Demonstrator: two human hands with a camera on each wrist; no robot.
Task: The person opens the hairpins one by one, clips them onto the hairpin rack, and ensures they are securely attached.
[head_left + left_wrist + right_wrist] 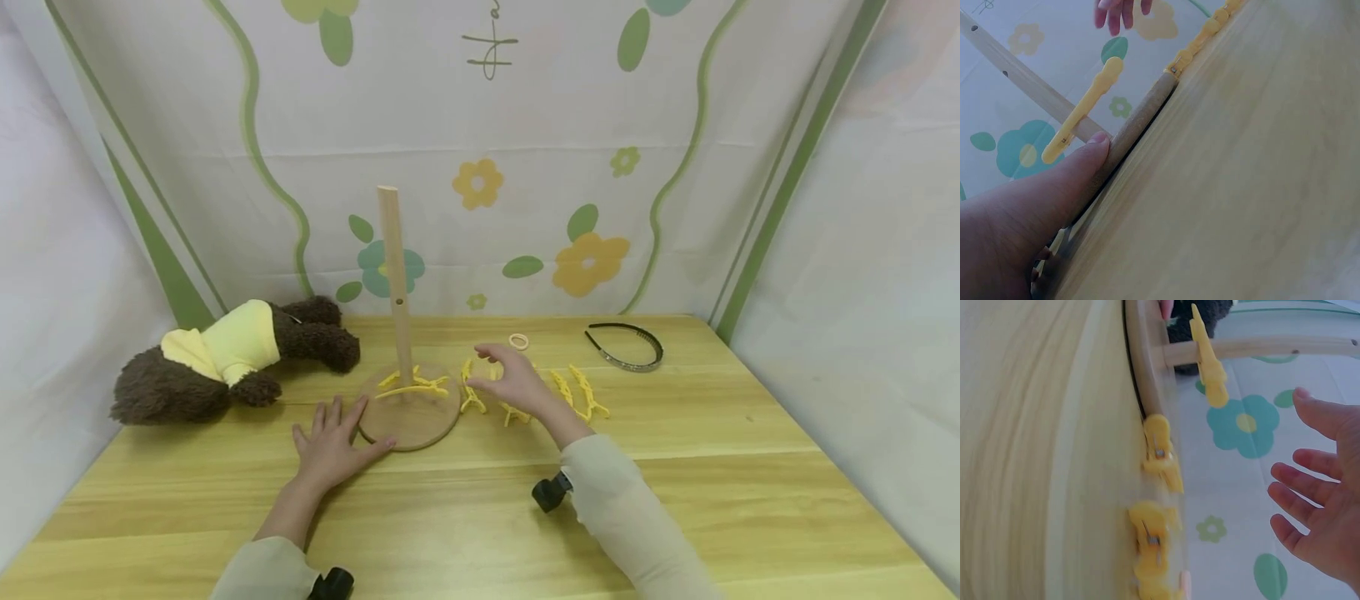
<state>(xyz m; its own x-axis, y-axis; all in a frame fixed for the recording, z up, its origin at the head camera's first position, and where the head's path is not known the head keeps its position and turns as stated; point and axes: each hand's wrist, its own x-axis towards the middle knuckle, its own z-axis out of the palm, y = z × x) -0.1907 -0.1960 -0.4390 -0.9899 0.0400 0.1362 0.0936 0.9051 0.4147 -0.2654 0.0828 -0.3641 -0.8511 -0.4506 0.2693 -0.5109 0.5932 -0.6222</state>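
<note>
My left hand (330, 454) lies with fingers spread at the near left edge of a wooden stand's round base (412, 432), its thumb on the rim. The stand's upright post (394, 267) rises from the base. One yellow plastic clip-like piece (1082, 112) sits at the post, low above the base. My right hand (517, 385) hovers right of the stand with fingers loosely bent and nothing between them. Below it, several more yellow pieces (588, 393) lie in a row on the table; metal springs show on the nearer pieces (1154, 540) in the right wrist view.
A dark brown plush toy in a yellow shirt (243, 337) lies on its side at the left. Behind my right hand is a small pale ring (518, 342). A black headband with a glittering band (630, 365) lies at the back right. A patterned cloth (427, 108) hangs behind the table.
</note>
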